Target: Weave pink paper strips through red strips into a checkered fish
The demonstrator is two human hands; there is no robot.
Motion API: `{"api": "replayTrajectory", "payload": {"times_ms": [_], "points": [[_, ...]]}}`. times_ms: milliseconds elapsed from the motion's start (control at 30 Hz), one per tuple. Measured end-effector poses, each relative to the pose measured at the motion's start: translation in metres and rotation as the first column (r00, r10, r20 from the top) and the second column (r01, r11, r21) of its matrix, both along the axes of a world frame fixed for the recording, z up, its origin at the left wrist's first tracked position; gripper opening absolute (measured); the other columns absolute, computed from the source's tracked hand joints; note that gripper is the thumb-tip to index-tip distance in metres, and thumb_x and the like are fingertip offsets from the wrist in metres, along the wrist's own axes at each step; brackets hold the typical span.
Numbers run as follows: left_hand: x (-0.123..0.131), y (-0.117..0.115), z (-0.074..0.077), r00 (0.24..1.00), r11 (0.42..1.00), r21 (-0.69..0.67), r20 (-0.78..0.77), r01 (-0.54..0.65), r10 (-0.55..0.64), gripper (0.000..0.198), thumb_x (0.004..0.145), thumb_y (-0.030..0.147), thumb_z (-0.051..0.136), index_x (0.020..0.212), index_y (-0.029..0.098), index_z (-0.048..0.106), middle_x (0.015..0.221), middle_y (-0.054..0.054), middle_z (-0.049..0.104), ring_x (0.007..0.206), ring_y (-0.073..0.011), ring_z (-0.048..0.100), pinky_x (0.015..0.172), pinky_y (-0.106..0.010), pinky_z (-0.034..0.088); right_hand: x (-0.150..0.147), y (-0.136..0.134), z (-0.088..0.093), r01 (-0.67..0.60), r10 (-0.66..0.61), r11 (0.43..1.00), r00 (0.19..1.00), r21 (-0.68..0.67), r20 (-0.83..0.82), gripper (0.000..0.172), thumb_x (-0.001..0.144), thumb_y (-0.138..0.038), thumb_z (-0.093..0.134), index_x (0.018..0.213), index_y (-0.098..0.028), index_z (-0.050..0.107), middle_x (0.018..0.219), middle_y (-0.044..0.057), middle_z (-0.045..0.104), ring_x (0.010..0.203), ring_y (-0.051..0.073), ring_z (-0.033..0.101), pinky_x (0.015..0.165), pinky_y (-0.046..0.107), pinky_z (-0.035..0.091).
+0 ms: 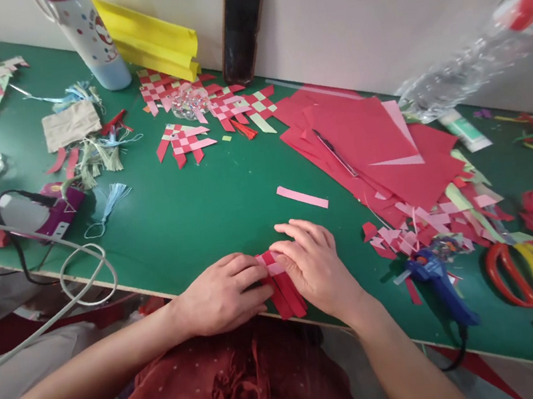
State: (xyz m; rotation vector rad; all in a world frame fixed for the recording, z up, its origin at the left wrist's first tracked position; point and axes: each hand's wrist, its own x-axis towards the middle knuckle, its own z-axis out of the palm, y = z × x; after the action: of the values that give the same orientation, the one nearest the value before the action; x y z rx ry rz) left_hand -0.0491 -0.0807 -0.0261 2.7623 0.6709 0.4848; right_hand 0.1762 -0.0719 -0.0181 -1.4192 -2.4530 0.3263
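Observation:
At the table's front edge lies a small weave of red paper strips [286, 296], with a pink strip threaded across its upper part. My left hand [228, 293] is closed on its left side, fingers bent and pressed together; their tips are partly hidden. From the right, my right hand [318, 269] grips the weave near the pink strip, thumb on top and the other fingers curved above. Beyond my hands a loose pink paper strip [302, 197] lies flat on the green table [207, 209].
Red paper sheets [362, 137] and a pen [335, 153] lie right, near paper scraps, a blue glue gun [443, 289] and scissors [531, 272]. Woven paper pieces [184, 142], a phone [242, 31] and a bottle [93, 45] are at the back. Tassels [108, 206] and cables sit left.

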Motion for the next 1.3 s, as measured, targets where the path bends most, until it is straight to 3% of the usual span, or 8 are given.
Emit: {"api": "replayTrajectory", "payload": {"times_ms": [100, 233, 333, 500, 767, 967, 1100, 1300], "points": [[0.000, 0.000, 0.000, 1.000, 1.000, -0.021, 0.001, -0.007, 0.007, 0.021, 0.097, 0.027, 0.051, 0.113, 0.021, 0.064, 0.117, -0.008, 0.064, 0.112, -0.0249, 0.055, 0.096, -0.039, 0.048, 0.002, 0.000, 0.001, -0.010, 0.010, 1.000, 1.000, 0.007, -0.016, 0.025, 0.101, -0.030, 0.044, 0.105, -0.024, 0.067, 0.130, 0.008, 0.062, 0.128, 0.028, 0.046, 0.106, 0.049, 0.034], [0.003, 0.001, 0.004, 0.996, 0.993, -0.112, 0.078, -0.038, 0.047, 0.022, 0.097, 0.028, 0.052, 0.113, 0.019, 0.064, 0.116, -0.009, 0.063, 0.111, -0.0245, 0.055, 0.095, -0.040, 0.049, 0.013, 0.002, 0.001, 0.004, -0.002, 1.000, 0.999, 0.030, -0.054, 0.028, 0.100, -0.029, 0.046, 0.122, -0.021, 0.061, 0.132, 0.011, 0.060, 0.126, 0.027, 0.047, 0.105, 0.048, 0.037], [0.011, 0.004, 0.009, 0.972, 0.964, -0.190, 0.108, -0.188, 0.211, 0.024, 0.099, 0.032, 0.051, 0.111, 0.015, 0.063, 0.108, -0.011, 0.064, 0.100, -0.0218, 0.057, 0.090, -0.038, 0.050, 0.023, 0.003, 0.000, 0.054, -0.053, 0.998, 0.998, 0.016, -0.035, 0.032, 0.098, -0.033, 0.050, 0.127, -0.021, 0.058, 0.129, 0.011, 0.061, 0.119, 0.029, 0.050, 0.098, 0.049, 0.043], [0.030, 0.011, 0.013, 0.920, 0.910, -0.137, -0.038, -0.392, 0.390, 0.035, 0.097, 0.046, 0.051, 0.109, 0.014, 0.063, 0.100, -0.010, 0.063, 0.092, -0.0244, 0.054, 0.084, -0.042, 0.048, 0.026, 0.005, 0.001, 0.101, -0.101, 0.994, 0.995, -0.028, -0.005, 0.020, 0.095, -0.032, 0.055, 0.110, -0.024, 0.064, 0.110, 0.010, 0.064, 0.105, 0.029, 0.053, 0.087, 0.047, 0.046], [0.036, 0.011, 0.015, 0.896, 0.893, -0.123, -0.161, -0.433, 0.413, 0.024, 0.095, 0.036, 0.057, 0.108, 0.016, 0.063, 0.102, -0.008, 0.059, 0.095, -0.0257, 0.050, 0.083, -0.040, 0.045, 0.021, 0.006, 0.006, 0.033, -0.036, 0.996, 0.999, -0.089, -0.030, 0.011, 0.096, -0.024, 0.054, 0.087, -0.021, 0.060, 0.096, 0.008, 0.063, 0.089, 0.024, 0.055, 0.081, 0.039, 0.046], [0.037, 0.013, 0.015, 0.892, 0.891, -0.114, -0.176, -0.439, 0.417, 0.029, 0.093, 0.035, 0.058, 0.114, 0.015, 0.061, 0.103, -0.009, 0.059, 0.097, -0.0266, 0.050, 0.083, -0.041, 0.045, 0.021, 0.005, 0.005, 0.032, -0.034, 0.995, 0.999, -0.100, -0.025, 0.016, 0.098, -0.023, 0.048, 0.111, -0.019, 0.058, 0.095, 0.008, 0.065, 0.088, 0.024, 0.056, 0.078, 0.040, 0.047], [0.039, 0.014, 0.017, 0.889, 0.892, -0.105, -0.193, -0.439, 0.415, 0.023, 0.092, 0.033, 0.060, 0.108, 0.016, 0.063, 0.101, -0.009, 0.060, 0.095, -0.0259, 0.050, 0.081, -0.039, 0.044, 0.019, 0.007, 0.010, 0.023, -0.025, 0.990, 1.000, -0.137, -0.012, 0.008, 0.096, -0.019, 0.051, 0.092, -0.021, 0.059, 0.092, 0.007, 0.063, 0.087, 0.023, 0.055, 0.076, 0.038, 0.046], [0.041, 0.014, 0.018, 0.886, 0.885, -0.105, -0.159, -0.453, 0.435, 0.032, 0.098, 0.046, 0.049, 0.096, 0.016, 0.062, 0.096, -0.008, 0.060, 0.090, -0.0242, 0.052, 0.078, -0.037, 0.041, 0.016, 0.003, 0.013, -0.009, 0.001, 0.995, 0.997, -0.098, -0.077, 0.017, 0.091, -0.009, 0.046, 0.085, -0.022, 0.054, 0.083, 0.005, 0.062, 0.080, 0.022, 0.056, 0.071, 0.035, 0.045]]}}
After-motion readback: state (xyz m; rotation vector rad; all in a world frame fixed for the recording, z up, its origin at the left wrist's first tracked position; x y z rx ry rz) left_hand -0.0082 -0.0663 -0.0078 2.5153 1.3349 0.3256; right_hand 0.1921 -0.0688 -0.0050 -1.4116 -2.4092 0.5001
